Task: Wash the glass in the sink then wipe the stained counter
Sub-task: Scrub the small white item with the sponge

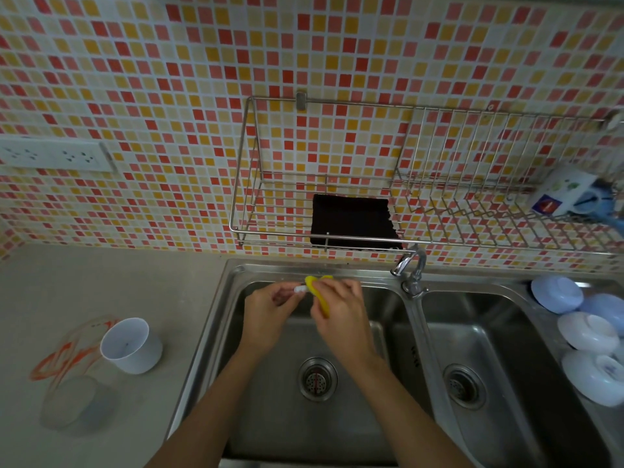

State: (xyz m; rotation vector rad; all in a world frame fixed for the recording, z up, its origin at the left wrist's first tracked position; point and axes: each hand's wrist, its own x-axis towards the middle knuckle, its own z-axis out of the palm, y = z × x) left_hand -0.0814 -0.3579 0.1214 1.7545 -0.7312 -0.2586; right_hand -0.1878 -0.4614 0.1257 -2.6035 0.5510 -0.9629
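Seen from above, a person's two hands meet over the far edge of the left basin of a double steel sink (209, 336). The right hand (337, 307) has its grip curled round a yellow sponge (315, 288), and the left hand (270, 307) pinches something small and white (299, 289) against it; what that item is cannot be told. The glass (72, 380) to be washed is not in the sink: it lies tipped on its side on the bench (101, 288) at the lower left, clear with orange markings, touched by neither hand. Its long axis runs roughly from near-left to far-right, with what appears to be the open mouth facing the far right, toward a white cup (131, 344) standing upright just beside it; the blur makes this uncertain. The likely risks: a glass lying on its side could roll along the bench, or knock the cup when it is picked up, and hands that may be soapy from the sponge could let the smooth glass slip and strike the steel basin. The tap (410, 268) stands between the two basins, with no running water visible. A dark cloth (351, 221) rests in a wire rack (243, 184) on the tiled wall, and white bowls (587, 332) sit upside down at the right of the sink.
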